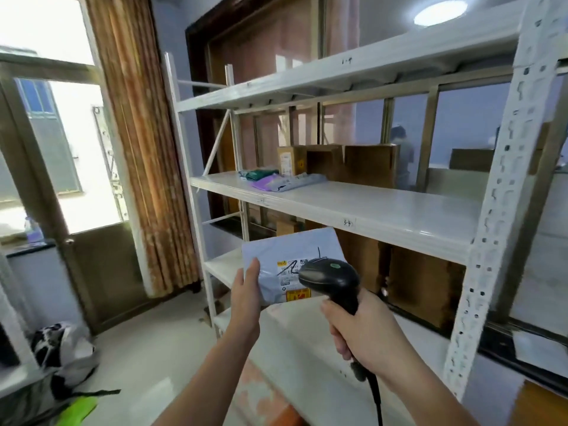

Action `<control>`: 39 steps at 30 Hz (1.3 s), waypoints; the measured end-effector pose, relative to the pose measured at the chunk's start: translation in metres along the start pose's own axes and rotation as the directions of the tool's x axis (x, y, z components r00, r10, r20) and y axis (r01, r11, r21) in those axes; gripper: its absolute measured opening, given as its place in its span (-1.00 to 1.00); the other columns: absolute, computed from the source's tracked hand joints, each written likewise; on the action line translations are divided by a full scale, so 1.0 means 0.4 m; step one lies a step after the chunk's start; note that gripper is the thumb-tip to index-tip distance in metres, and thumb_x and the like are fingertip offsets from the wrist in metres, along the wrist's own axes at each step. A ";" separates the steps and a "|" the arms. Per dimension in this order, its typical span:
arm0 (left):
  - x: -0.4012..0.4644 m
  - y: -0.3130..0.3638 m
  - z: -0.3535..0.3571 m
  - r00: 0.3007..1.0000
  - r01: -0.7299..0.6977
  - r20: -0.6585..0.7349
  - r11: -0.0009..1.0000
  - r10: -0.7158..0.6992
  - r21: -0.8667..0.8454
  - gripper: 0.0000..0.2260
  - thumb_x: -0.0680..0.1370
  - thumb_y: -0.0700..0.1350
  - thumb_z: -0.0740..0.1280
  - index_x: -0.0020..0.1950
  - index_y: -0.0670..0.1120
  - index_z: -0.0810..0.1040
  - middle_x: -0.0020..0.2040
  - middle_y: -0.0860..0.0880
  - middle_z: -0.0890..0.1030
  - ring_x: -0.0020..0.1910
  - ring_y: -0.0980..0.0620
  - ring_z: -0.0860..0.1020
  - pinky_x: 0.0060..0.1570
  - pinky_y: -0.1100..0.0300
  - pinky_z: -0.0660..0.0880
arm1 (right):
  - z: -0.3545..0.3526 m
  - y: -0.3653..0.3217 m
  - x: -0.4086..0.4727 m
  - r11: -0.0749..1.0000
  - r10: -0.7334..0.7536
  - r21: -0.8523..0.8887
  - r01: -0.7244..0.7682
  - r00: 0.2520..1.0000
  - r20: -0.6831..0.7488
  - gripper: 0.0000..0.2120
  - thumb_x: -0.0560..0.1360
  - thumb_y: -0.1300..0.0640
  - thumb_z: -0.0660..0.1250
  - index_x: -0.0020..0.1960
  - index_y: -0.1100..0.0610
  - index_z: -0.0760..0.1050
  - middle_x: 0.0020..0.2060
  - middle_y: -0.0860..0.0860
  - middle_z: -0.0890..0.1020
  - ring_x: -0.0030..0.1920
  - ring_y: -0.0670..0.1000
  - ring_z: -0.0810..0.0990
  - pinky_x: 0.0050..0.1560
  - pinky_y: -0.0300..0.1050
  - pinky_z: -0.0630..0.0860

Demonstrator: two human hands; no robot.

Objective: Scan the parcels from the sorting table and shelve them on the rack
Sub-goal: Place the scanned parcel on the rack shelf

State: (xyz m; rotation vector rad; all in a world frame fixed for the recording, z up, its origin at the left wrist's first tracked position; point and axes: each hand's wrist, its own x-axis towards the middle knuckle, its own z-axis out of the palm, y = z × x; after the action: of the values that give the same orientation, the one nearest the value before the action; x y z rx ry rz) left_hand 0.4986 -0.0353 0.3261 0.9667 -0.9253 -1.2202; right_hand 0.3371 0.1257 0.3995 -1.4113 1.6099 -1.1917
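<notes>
Scanning step: left hand [246, 290] grips the poly mailer [282, 256]; right hand [365, 330] grips the barcode scanner [330, 276] over its label. Next comes shelving on the rack [368, 207] above both grips.

Both bare forearms reach forward and up from the lower edge of the view. The left hand [246, 295] is raised with its palm turned inward, thumb pointing up and fingers hidden behind the parcel [289, 265] it holds by the left edge. The right hand [362, 330] sits lower, fingers curled tight in a fist around the scanner [335, 279] handle, wrist straight
</notes>
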 end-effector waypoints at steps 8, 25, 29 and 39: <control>0.255 0.121 -0.043 0.996 -0.089 -0.026 0.996 0.089 -0.025 -0.59 0.59 0.30 0.35 0.23 0.02 0.59 0.17 -0.13 0.71 0.18 -0.20 0.69 0.24 -0.32 0.60 | 0.096 -0.103 0.193 0.991 -0.130 -0.025 0.130 0.991 0.006 -0.84 0.58 0.07 0.30 -0.14 0.12 0.47 -0.47 0.03 0.55 -0.52 -0.05 0.50 -0.40 -0.19 0.50; 0.787 0.194 0.024 0.991 -0.136 0.004 0.986 0.137 -0.094 -0.68 0.68 0.17 0.31 0.26 -0.03 0.59 0.14 -0.13 0.75 0.12 -0.20 0.72 0.07 -0.16 0.66 | 0.145 -0.214 0.683 0.982 -0.184 0.033 0.185 0.982 -0.031 -0.82 0.61 0.10 0.30 -0.15 0.13 0.46 -0.49 0.04 0.51 -0.51 -0.04 0.47 -0.46 -0.23 0.47; 0.915 0.194 0.062 0.985 -0.141 0.081 0.985 0.149 -0.104 -0.68 0.68 0.16 0.30 0.30 -0.02 0.59 0.13 -0.09 0.76 0.15 -0.17 0.72 0.27 -0.27 0.60 | 0.178 -0.220 0.787 0.982 -0.190 -0.035 0.187 0.979 -0.073 -0.80 0.61 0.10 0.29 -0.15 0.16 0.46 -0.50 0.03 0.52 -0.52 -0.06 0.48 -0.47 -0.27 0.47; 1.232 0.202 0.212 0.926 -0.143 0.342 0.987 0.162 -0.079 -0.41 0.50 0.39 0.41 0.34 0.01 0.59 0.21 -0.08 0.73 0.23 -0.17 0.69 0.32 -0.28 0.56 | 0.244 -0.233 1.021 0.990 -0.139 -0.032 0.135 0.958 -0.252 -0.81 0.60 0.07 0.30 -0.10 0.18 0.49 -0.48 0.05 0.55 -0.48 -0.02 0.51 -0.38 -0.19 0.54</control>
State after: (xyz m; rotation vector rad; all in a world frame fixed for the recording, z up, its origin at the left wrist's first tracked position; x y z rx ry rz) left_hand 0.5007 -0.5250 0.4551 0.6315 -1.2163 -1.2977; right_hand 0.3853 -0.2934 0.4834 -1.4457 1.7163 -1.4954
